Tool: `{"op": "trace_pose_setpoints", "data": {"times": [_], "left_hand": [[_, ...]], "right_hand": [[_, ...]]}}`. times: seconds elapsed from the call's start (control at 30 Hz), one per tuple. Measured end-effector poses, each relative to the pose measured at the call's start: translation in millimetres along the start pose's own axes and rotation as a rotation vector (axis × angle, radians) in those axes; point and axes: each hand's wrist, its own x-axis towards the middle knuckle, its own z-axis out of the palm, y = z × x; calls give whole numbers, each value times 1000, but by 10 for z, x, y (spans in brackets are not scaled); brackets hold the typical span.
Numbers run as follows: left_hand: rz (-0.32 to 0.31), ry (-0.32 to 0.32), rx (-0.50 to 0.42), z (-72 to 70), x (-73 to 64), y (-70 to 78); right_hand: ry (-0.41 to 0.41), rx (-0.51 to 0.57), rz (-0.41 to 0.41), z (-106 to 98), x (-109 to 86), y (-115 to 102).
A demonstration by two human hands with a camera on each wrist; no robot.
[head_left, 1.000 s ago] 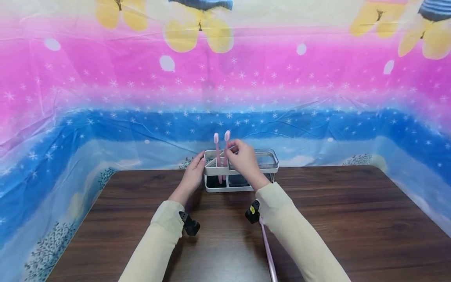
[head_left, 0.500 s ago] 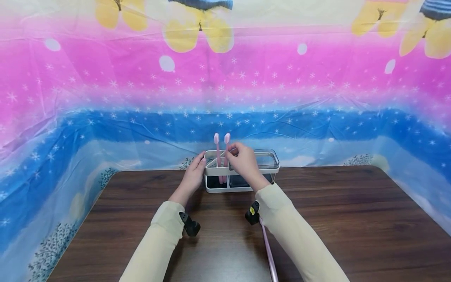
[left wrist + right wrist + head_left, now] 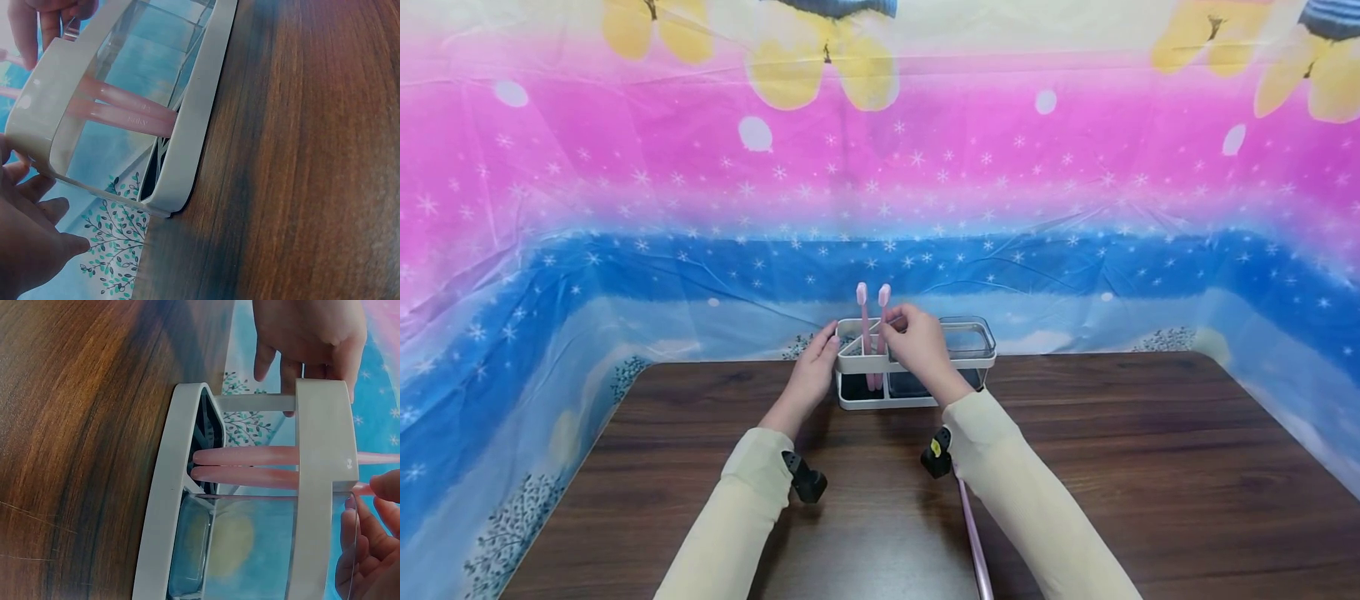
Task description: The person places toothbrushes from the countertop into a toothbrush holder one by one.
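Head view, frame centre: I find the right hand (image 3: 917,340) pinching the nearer toothbrush (image 3: 884,295), upright, at its fingers' left; left hand (image 3: 812,371), unclenched, touches the holder (image 3: 854,365).

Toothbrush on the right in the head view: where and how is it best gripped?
Probably by the slim stem just below its head, from the right. This toothbrush stands nearly upright, head and upper stem above the holder's top frame, lower handle within it; the other toothbrush crowds its left. The right hand already pinches it there.
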Motion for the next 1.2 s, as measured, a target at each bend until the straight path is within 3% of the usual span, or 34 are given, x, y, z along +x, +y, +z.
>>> {"op": "trace_pose_setpoints", "data": {"times": [0.5, 0.77, 0.97, 1.2], "left_hand": [[-11, -6, -13, 3, 0, 11], [-8, -7, -12, 3, 0, 9], [-9, -8, -7, 2, -1, 2], [-25, -5, -3, -9, 7, 17]], "right_hand": [[-8, 33, 27, -24, 4, -7], [9, 110, -16, -225, -64, 11], [37, 114, -94, -538, -263, 44], [10, 94, -115, -810, -676, 238]]}}
